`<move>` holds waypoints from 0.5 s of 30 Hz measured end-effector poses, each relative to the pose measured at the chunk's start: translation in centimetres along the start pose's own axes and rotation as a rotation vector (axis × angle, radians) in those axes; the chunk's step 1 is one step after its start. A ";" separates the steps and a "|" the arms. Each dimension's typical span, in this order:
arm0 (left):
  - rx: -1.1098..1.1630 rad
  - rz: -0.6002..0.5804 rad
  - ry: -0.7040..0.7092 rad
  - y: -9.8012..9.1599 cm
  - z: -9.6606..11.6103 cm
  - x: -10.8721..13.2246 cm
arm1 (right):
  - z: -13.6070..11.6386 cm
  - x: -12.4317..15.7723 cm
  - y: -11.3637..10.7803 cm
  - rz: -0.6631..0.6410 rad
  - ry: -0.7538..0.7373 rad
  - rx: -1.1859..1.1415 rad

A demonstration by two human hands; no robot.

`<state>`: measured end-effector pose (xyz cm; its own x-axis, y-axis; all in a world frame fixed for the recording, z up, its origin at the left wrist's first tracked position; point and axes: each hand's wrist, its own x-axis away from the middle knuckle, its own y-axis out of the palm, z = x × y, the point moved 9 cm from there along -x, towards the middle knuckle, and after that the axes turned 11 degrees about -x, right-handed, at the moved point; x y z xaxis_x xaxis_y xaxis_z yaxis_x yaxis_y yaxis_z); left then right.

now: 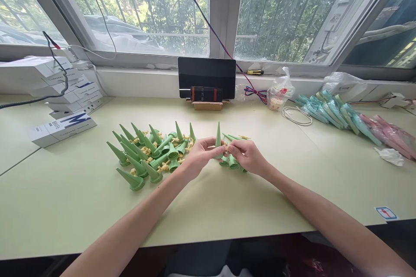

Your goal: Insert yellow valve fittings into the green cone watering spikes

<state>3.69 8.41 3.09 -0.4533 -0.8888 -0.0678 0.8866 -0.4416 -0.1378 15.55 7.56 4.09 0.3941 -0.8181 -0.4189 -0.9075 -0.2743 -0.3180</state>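
My left hand (204, 152) is closed round a green plastic watering spike (218, 135), held upright with its tip pointing up. At the spike's side, my right hand (248, 156) pinches a small yellow valve (226, 147); whether it is seated in the spike is hidden by my fingers. Behind and below my hands lie several more green spikes (233, 162), their round open ends toward me. Left of my left hand spreads a pile of green spikes (142, 168) with yellow valves among them, some standing on their wide ends, others on their sides.
White boxes (73, 127) are stacked at the left. A black tablet (208, 73) stands at the back, a phone (206, 94) in front of it. Toward the right are a plastic bag (280, 93), a coiled white cable (297, 116) and bagged blue-green and pink items (338, 112).
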 end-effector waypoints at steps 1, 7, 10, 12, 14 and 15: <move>0.003 -0.002 0.001 0.0 0.0 0.0 | -0.2 0.0 0.0 -0.003 -0.013 0.016; 0.020 -0.027 -0.002 0.1 -0.2 -0.1 | -1.0 0.1 0.2 -0.009 -0.101 0.080; 0.019 -0.045 -0.007 0.2 -0.1 0.0 | -1.4 0.1 0.2 -0.005 -0.164 0.107; 0.018 -0.041 -0.015 0.1 -0.1 0.0 | -1.4 0.1 0.1 0.011 -0.189 0.123; 0.016 -0.025 -0.026 0.1 -0.1 0.0 | -1.2 0.1 -0.1 0.031 -0.186 0.123; 0.015 -0.017 -0.029 0.0 0.0 0.0 | -1.1 0.1 -0.3 0.041 -0.180 0.115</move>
<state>3.71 8.39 3.05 -0.4657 -0.8842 -0.0369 0.8800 -0.4583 -0.1243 15.65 6.99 5.11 0.3864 -0.7211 -0.5750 -0.9047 -0.1750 -0.3884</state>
